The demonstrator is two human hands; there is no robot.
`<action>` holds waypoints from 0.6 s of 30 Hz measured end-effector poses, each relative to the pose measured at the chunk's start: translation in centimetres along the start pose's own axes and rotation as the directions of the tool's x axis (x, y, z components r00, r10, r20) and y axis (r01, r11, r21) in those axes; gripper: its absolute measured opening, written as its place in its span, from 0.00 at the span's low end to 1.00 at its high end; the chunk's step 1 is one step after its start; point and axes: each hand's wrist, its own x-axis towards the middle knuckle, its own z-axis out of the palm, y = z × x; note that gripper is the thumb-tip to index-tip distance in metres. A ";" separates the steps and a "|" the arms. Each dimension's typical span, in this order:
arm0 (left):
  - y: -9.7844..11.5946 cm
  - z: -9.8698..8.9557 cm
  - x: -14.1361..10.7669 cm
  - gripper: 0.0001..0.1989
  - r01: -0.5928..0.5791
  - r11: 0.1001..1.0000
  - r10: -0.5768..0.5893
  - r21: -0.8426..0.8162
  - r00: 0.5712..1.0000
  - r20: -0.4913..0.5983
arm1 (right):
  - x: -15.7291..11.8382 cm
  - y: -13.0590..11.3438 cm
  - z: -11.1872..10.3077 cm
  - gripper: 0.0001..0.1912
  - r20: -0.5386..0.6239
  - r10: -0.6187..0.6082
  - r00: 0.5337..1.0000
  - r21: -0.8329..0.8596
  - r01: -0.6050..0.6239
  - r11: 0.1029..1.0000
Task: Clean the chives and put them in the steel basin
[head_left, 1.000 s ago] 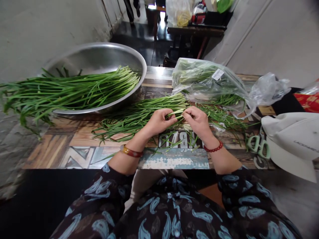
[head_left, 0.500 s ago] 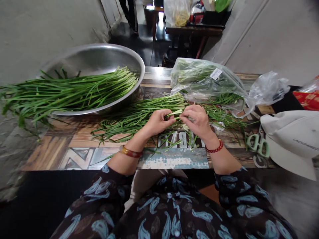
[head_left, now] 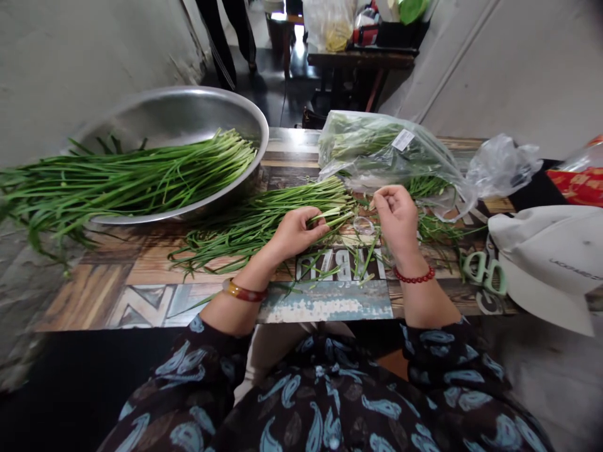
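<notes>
Above the wood-print, letter-patterned tabletop, my left hand grips slender pale-ended green stalks; right hand pinched closed, contents unclear.

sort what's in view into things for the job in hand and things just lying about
Likely in the job: left hand holding stems, right hand, piled greens, bowl, bag of greens

Apparently lying about: cap, red package, unheld scissors

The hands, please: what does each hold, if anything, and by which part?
The left hand holds green stalks near their pale ends; for the right hand, I cannot tell.
</notes>
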 end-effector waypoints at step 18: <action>-0.4 0.1 0.0 0.10 -0.039 0.995 0.042 0.089 0.999 -0.030 | -0.9 -1.8 1.8 0.10 0.276 -0.243 0.930 -0.093 0.277 0.956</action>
